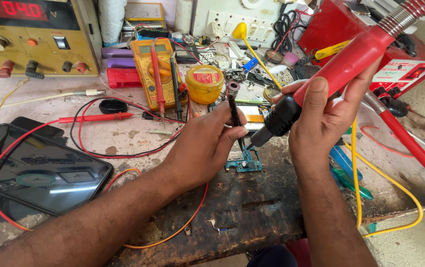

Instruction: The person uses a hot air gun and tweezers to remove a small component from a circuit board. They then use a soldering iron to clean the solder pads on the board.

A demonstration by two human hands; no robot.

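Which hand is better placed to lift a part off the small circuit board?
Left hand: probably, since it holds black tweezers tip-down over the circuit board. Right hand grips the hot-air handle.

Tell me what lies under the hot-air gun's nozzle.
A small blue-green circuit board lies on the dark bench under the hot-air gun. The left hand covers its left part; tweezers point toward it.

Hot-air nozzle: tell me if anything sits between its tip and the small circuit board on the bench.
Nothing visible blocks it. The right hand aims the red hot-air tool down at the circuit board. The left hand holds black tweezers that reach the board from the side, close to the nozzle tip but not across it.
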